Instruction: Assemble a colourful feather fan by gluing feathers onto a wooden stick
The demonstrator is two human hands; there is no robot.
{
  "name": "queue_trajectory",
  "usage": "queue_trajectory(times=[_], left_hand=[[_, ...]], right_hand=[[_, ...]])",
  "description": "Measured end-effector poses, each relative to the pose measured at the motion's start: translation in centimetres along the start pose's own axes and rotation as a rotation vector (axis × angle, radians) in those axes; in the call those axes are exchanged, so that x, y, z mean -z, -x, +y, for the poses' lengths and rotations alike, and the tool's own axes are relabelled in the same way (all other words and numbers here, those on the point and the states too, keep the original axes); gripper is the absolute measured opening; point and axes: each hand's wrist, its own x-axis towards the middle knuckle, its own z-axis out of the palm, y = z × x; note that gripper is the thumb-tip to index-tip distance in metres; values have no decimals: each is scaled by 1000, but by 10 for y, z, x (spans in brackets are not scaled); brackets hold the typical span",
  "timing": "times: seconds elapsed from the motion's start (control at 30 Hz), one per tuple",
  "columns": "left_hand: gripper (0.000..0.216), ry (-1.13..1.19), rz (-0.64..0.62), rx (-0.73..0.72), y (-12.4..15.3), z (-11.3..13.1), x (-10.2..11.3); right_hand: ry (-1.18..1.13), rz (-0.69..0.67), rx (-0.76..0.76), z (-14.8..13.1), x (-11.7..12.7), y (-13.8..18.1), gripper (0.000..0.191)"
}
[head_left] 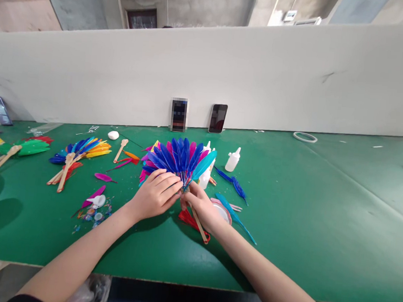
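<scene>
A feather fan (178, 156) with deep blue, magenta and turquoise feathers stands spread out in the middle of the view. My left hand (157, 192) lies across the lower feathers on the left, its fingers bent together at their base. Below the feathers, my right hand (201, 207) is closed round the top of the wooden handle (199, 225). A red tassel (187, 218) hangs by the handle. The right thumb and fingertips are partly hidden where the two hands meet. A turquoise feather (236, 217) and a round lid (221, 211) lie beside the right wrist.
White squeeze bottles, one of them upright (233, 159), stand behind the fan. Other feather fans (81, 152) lie at left, near loose feathers (103, 177) and a pile of sequins (93, 213). Phones (218, 118) lean on the white partition (281, 78). A white ring (304, 137) lies back right.
</scene>
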Motion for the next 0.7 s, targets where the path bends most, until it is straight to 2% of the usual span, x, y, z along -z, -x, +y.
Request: queue_trajectory(times=[0.7], left_hand=[[21, -3, 2, 5, 0, 0, 0]], right_hand=[[3, 0, 12, 1, 0, 0, 13]])
